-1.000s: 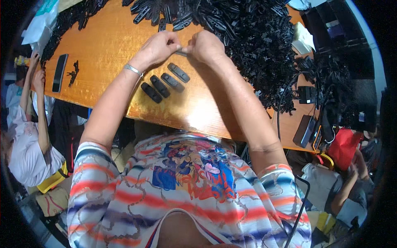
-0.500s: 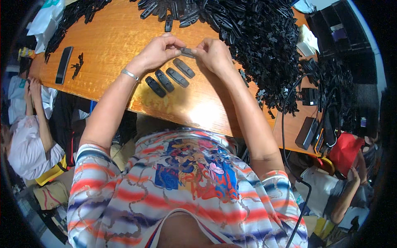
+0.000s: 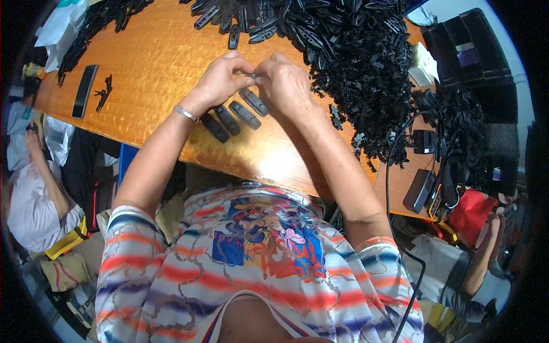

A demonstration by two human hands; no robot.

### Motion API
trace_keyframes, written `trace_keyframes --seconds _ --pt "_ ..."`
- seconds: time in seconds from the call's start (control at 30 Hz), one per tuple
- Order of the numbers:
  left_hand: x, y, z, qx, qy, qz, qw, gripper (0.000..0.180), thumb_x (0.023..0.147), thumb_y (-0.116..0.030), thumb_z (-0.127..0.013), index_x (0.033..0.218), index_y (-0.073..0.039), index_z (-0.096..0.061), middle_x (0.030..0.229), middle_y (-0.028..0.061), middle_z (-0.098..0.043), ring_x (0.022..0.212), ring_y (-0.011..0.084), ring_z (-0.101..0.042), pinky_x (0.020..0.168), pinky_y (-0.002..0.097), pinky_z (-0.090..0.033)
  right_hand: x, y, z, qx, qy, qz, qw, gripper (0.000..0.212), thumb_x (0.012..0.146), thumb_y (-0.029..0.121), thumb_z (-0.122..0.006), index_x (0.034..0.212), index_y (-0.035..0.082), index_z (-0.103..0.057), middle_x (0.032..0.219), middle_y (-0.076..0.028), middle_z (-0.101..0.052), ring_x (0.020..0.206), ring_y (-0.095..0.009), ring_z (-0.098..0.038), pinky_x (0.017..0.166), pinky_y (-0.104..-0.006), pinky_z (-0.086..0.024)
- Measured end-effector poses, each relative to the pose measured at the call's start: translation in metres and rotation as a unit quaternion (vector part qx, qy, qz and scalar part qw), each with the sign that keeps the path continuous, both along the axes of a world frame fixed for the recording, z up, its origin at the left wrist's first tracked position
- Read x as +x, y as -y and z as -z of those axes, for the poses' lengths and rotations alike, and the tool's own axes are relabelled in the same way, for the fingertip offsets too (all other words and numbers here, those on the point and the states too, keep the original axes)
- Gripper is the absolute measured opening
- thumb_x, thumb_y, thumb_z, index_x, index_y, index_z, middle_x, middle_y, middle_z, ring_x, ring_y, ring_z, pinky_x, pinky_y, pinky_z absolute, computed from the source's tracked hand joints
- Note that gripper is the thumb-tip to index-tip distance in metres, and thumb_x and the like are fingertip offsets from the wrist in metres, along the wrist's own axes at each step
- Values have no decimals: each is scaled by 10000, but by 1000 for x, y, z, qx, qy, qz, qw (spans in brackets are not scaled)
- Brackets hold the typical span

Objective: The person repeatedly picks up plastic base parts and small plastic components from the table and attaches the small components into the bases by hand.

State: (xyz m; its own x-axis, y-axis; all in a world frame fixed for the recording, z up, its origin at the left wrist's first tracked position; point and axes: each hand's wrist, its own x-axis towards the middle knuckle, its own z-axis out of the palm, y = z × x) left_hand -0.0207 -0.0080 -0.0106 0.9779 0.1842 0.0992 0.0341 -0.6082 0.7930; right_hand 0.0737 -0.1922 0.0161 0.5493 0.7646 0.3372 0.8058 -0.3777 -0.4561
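Note:
My left hand (image 3: 224,80) pinches one end of a small dark plastic part (image 3: 252,76) with thumb and forefinger. On its other side my right hand (image 3: 284,84) has its fingers closed around the part, back of the hand upward, hiding most of it. Just below my hands several dark oval plastic parts (image 3: 245,115) lie slanted in a row on the wooden table (image 3: 154,68). Another oval part (image 3: 234,36) rests beyond my left hand, at the edge of a heap of similar oval parts (image 3: 303,35).
A large heap of small black pieces (image 3: 366,86) spreads right of my right arm. At left lie a phone (image 3: 85,91) and a few black pieces (image 3: 103,92). A black cable (image 3: 390,183) hangs at right, near a dark box (image 3: 418,191). People sit on both sides.
My right hand has turned over and moved left, closer to my left hand. The plastic part, earlier visible lengthwise between my fingertips, is now mostly covered.

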Motion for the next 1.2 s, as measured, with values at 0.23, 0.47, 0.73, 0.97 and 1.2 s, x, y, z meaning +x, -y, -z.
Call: trace_keyframes --seconds 0.23,0.47,0.73,0.97,1.2 --pt "0 -1 0 -11 25 22 999 190 879 -125 -859 1022 -19 -790 1030 115 -682 1015 278 -681 893 381 -562 -3 3 7 80 0 -11 997 120 833 85 -795 847 39 -685 901 -160 -651 731 -419 -693 642 -510 -561" --pt "-1 0 -3 -42 6 12 999 183 889 -62 -839 1048 2 -775 1049 95 -672 1006 231 -679 900 350 -567 -9 0 -2 10 -23 18 1000 180 910 92 -758 946 -5 -611 1005 -236 -624 757 -456 -698 661 -535 -571" --pt "-8 -1 -19 -4 0 61 998 208 850 -46 -841 1052 -28 -798 1025 112 -672 978 270 -689 889 375 -569 2 9 -23 90 -164 81 979 211 959 107 -755 1061 -2 -605 987 -233 -666 843 -432 -700 785 -496 -563" --pt "-14 21 -42 36 73 24 996 272 872 -114 -847 1111 -10 -770 1033 145 -716 954 256 -745 829 369 -600 -9 20 -18 207 -440 131 864 214 975 45 -764 1161 -26 -686 838 -24 -697 732 -116 -655 664 -277 -527" --pt "-13 56 -43 -154 97 -27 983 198 973 -124 -782 1093 23 -725 919 118 -805 830 176 -794 745 316 -620 -24 18 -26 347 -568 119 736 119 984 31 -769 996 22 -650 790 -38 -692 681 -87 -648 594 -239 -500"
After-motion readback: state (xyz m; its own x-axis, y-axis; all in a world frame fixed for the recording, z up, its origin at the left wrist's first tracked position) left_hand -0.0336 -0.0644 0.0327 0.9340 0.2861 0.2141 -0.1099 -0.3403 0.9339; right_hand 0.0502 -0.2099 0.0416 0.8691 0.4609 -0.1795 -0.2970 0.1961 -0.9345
